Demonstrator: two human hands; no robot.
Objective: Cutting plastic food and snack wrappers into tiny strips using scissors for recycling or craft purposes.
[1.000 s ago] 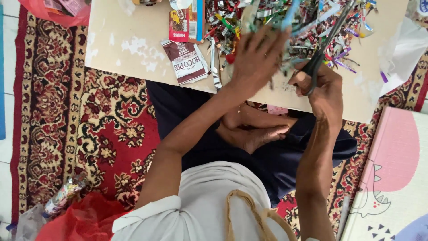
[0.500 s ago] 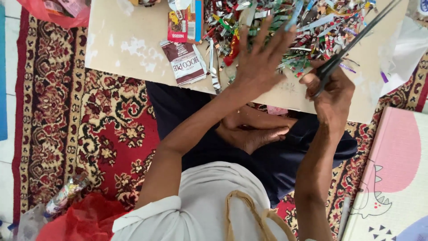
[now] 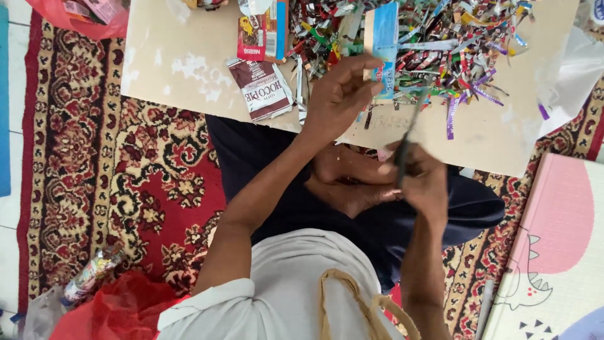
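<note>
My left hand (image 3: 340,94) holds a blue snack wrapper (image 3: 384,44) upright over a beige board (image 3: 182,63). It hovers at the near edge of a heap of colourful cut wrapper strips (image 3: 453,44). My right hand (image 3: 421,182) is closed on the handles of dark scissors (image 3: 409,135). Their blades point up toward the lower end of the blue wrapper and look nearly closed. I sit cross-legged in dark trousers, with the board in front of my knees.
A brown sachet (image 3: 261,88) and a red-and-white wrapper (image 3: 261,31) lie on the board left of the heap. A patterned red rug (image 3: 113,182) covers the floor. Red plastic bags (image 3: 119,308) sit at the lower left, and a pink foam mat (image 3: 553,252) lies to the right.
My left hand has lifted a blue wrapper out of the heap and drawn it back. My right hand has moved the scissors left and closer to my body, beneath the wrapper.
</note>
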